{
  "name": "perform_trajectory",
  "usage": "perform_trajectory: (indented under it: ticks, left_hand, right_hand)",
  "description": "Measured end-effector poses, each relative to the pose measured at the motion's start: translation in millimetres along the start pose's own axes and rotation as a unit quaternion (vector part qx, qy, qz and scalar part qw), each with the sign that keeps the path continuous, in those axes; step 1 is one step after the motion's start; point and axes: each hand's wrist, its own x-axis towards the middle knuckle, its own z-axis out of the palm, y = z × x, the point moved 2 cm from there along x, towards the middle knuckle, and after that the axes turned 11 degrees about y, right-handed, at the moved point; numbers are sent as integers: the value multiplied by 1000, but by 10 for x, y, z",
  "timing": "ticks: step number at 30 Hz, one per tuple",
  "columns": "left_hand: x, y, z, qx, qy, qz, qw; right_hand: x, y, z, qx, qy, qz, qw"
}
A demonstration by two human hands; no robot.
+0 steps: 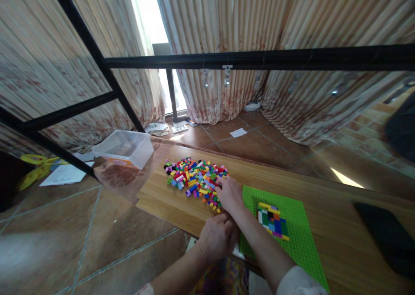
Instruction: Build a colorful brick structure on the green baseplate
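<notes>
A heap of small mixed-colour toy bricks lies spread on the wooden board. My right hand reaches into the heap's right side, fingers bent down and drawn together among the bricks; whatever is between the fingertips is hidden. Just below it, at the board's near edge, my left hand is curled closed, and its contents cannot be seen. Right of both hands is a green studded baseplate, partly covered by my right forearm. On it sits a flat patch of joined coloured bricks.
A clear plastic bin stands past the board's far left end. A dark phone-like slab lies on the board at right. Black metal bars cross in front of the curtains. Papers lie on the tiled floor.
</notes>
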Motion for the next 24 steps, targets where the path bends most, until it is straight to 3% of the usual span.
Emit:
perform_trajectory:
  ticks: [4,8,14,20,24]
  left_hand:
    - [-4,-2,-4,-19,4,-22,1000]
    - [-28,-24,-22,-72,8,-62,995]
    - [3,-84,-123,-124,126,-218,960]
    - [63,-118,-191,-164,173,-294,926]
    - [74,-169,-187,-215,175,-327,903]
  right_hand:
    - [-89,47,-43,14,21,-11,1000]
    - [-293,144,-213,56,105,-21,993]
    - [-652,258,-447,196,162,15,967]
    - [-890,299,-354,355,148,139,913]
    - [-966,261,-267,397,123,164,895]
